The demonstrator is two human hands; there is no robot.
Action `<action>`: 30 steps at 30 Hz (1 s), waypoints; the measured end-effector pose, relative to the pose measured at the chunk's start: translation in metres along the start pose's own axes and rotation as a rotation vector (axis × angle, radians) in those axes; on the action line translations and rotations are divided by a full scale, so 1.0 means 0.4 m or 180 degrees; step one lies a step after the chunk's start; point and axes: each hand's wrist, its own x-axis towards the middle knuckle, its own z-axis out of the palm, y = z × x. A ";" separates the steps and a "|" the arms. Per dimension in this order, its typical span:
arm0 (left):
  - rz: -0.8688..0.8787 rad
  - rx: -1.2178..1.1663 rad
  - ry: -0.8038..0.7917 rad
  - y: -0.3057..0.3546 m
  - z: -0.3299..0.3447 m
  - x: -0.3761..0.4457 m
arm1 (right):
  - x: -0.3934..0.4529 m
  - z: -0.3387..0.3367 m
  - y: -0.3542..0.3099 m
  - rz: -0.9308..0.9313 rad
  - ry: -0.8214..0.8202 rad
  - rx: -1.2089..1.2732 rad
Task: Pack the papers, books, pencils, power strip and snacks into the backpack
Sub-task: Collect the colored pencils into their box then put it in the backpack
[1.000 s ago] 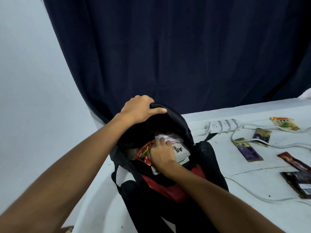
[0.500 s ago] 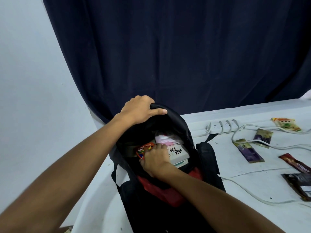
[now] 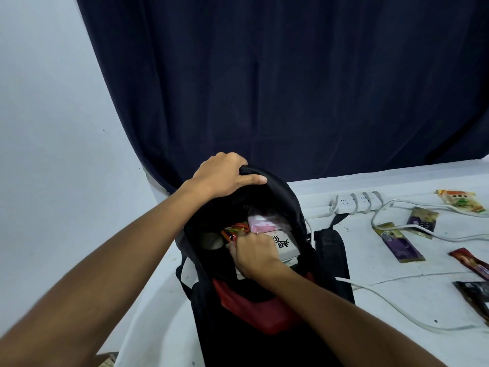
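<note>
Left hand (image 3: 222,176) gripped the backpack (image 3: 264,300) top, holding the mouth wide. Right hand (image 3: 254,254), curled inside, pinched the colourful snack packet (image 3: 235,230) beside the books (image 3: 284,243). Power strip (image 3: 354,202) lay to the right on the table (image 3: 397,300), long axis crosswise, nearer the right hand.

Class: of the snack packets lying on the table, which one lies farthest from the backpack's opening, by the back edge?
The orange-and-green snack packet, at the table's far right corner beyond the power strip; the purple, red and dark packets lie nearer.

Black backpack (image 3: 264,340) with red panel, navy curtain (image 3: 291,88), white table (image 3: 397,300)
</note>
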 end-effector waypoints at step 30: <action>0.0102 -0.0164 -0.0159 0.009 0.011 -0.010 | 0.129 0.079 0.008 0.0204 -0.1026 0.0367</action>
